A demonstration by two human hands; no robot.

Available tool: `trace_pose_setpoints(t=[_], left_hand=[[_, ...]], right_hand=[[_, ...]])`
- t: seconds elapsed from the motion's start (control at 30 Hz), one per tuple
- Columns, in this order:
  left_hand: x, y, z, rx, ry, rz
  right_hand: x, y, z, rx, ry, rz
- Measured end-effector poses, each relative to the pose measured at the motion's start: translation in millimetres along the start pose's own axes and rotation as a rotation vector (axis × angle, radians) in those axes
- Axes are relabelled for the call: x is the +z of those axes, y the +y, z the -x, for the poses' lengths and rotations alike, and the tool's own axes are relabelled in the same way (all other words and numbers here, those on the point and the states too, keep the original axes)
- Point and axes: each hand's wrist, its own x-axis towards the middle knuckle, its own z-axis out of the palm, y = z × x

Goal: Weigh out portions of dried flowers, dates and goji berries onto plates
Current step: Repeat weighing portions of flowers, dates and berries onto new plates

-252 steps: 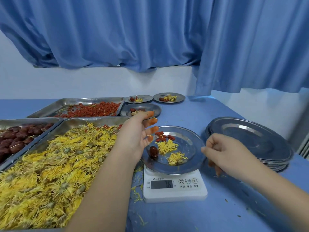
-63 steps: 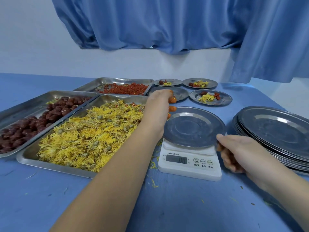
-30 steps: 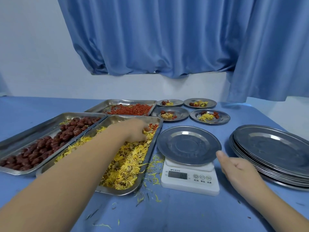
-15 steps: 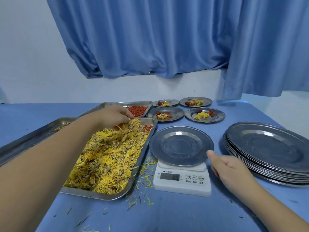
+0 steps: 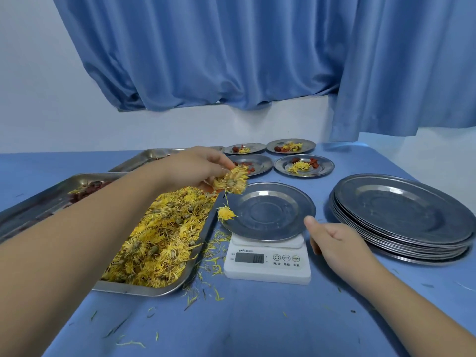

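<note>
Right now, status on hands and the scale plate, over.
Left hand pinches dried flower above plate, left rim. Right hand idle beside scale, thumb by rim. Display reads zero.

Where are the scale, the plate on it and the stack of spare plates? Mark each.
scale (image 5: 268, 273), head view, its white front panel.
plate on the scale (image 5: 268, 212), head view, bare centre.
stack of spare plates (image 5: 401, 212), head view, top plate's centre.
</note>
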Motion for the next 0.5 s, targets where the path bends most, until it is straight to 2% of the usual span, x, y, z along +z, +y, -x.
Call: trace_pose_setpoints(t=[0.13, 0.3, 0.5], left_hand=[[25.9, 20.2, -4.4, 0.066, -0.09, 0.045], [43.6, 33.9, -11.7, 0.096, -0.105, 0.063], [61.5, 31.3, -20.7, 0.088, -0.046, -0.107]], right_hand=[[-0.7, 1.5, -0.6, -0.011, -0.001, 0.0], [-1.1, 1.9, -1.7, -0.012, -0.01, -0.01], [-1.0, 2.4, -2.2, -0.014, -0.012, -0.011]])
